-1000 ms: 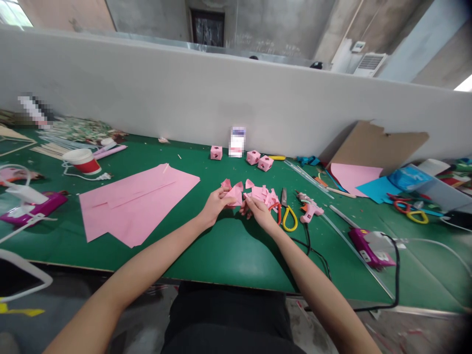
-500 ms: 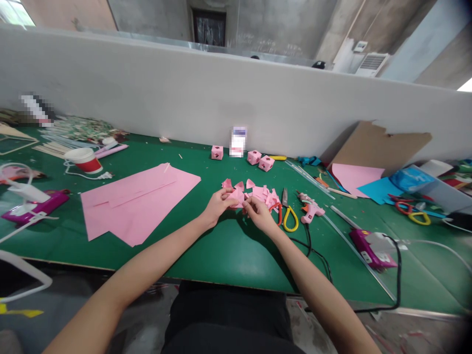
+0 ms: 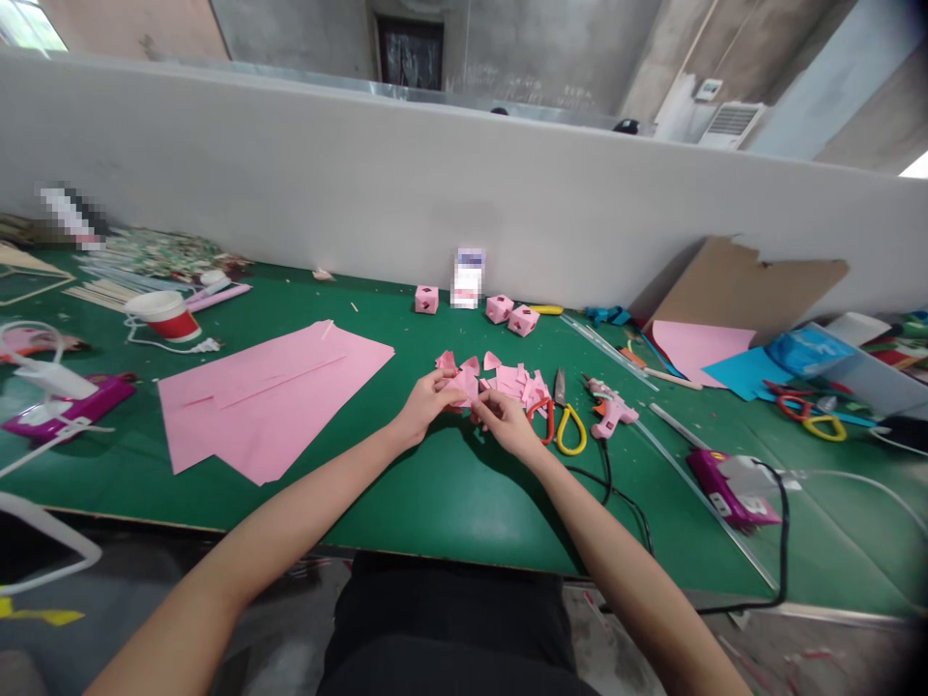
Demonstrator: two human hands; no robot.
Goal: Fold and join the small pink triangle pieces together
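Between my two hands is a small folded piece of pink paper (image 3: pixel 465 388). My left hand (image 3: pixel 427 401) pinches it from the left, fingers closed. On its right edge, the fingertips of my right hand (image 3: pixel 502 418) are pressed together against the paper. Just beyond my hands lie small folded pink pieces (image 3: pixel 493 362) and a heap of pink paper scraps (image 3: pixel 516 381). Scissors (image 3: pixel 571 427) with red and yellow handles lie right of my right hand, beside a pink glue gun (image 3: pixel 613 414).
Three pink paper cubes (image 3: pixel 426 300) stand toward the partition (image 3: pixel 326 184). Large pink sheets (image 3: pixel 290 406) cover the left of the green table (image 3: pixel 435 512). A purple power strip (image 3: pixel 732 493) and black cable are at right; a red-and-white cup (image 3: pixel 165 317) stands at left.
My right hand has shifted slightly left along the small pink paper, its fingertips closer to my left hand. The left hand keeps its hold nearly unmoved.
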